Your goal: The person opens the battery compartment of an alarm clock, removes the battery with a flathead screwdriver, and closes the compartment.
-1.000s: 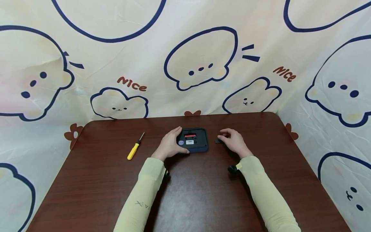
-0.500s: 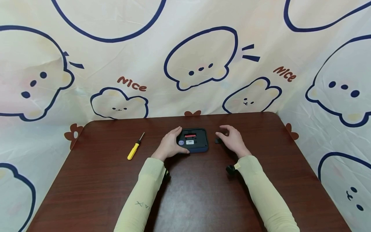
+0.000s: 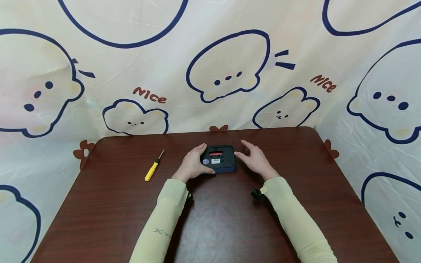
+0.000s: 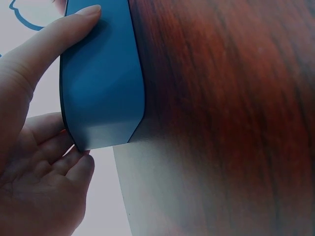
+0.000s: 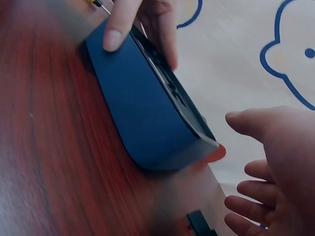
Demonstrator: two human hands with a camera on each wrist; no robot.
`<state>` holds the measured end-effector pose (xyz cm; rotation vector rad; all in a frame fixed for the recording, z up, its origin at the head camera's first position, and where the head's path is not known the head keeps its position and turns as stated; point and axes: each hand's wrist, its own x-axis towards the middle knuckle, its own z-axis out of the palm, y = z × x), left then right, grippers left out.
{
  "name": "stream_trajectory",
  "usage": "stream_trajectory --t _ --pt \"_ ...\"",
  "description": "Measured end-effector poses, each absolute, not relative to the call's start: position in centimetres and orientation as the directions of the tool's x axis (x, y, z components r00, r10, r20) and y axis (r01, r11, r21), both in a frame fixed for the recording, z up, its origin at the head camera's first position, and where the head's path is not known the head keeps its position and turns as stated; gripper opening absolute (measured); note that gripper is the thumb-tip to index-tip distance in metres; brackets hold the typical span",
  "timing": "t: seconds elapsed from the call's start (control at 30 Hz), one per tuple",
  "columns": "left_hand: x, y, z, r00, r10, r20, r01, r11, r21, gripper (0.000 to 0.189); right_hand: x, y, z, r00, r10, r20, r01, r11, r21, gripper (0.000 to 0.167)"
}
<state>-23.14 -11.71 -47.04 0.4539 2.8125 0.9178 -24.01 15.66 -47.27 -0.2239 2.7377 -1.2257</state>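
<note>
A box-shaped blue electronic device [image 3: 226, 160] with a black back stands at the far middle of the table. A red battery [image 3: 216, 153] shows in the uncovered slot of its back, above a white barcode label. My left hand [image 3: 194, 164] grips its left end, the thumb on the blue side [image 4: 103, 73] and the fingers behind. Just off its right end is my right hand [image 3: 256, 160], fingers spread and holding nothing. Below the right fingers in the right wrist view lies a small black piece [image 5: 199, 223], hidden by that hand in the head view.
A screwdriver [image 3: 152, 168] with a yellow handle lies to the left of my left hand, its tip pointing away. Behind the brown table [image 3: 210, 226] hangs a cream cloth [image 3: 177, 73] printed with cartoon faces, which also covers both sides.
My right hand has left the small black piece and moved left to the right end of the device, its fingers opening out. The left hand and the device have stayed put.
</note>
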Motion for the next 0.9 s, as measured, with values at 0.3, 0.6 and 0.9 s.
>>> stream_trajectory --t 0.3,0.6,0.9 --pt "-23.1 -11.6 -46.9 -0.945 0.322 -0.057 0.227 0.771 0.595 0.115 -23.6 13.7 -47.8 -0.957 -0.291 -0.016 -0.195 0.679 -0.708 0.079" --pt "-23.1 -11.5 -46.9 -0.946 0.317 -0.070 0.220 0.784 0.581 0.115 -23.4 12.2 -48.1 -0.945 -0.327 0.022 -0.258 0.699 -0.667 0.083" --pt "-23.1 -11.6 -46.8 -0.945 0.321 -0.057 0.227 0.773 0.592 0.114 -23.4 11.3 -48.3 -0.945 -0.326 0.031 -0.269 0.717 -0.643 0.087"
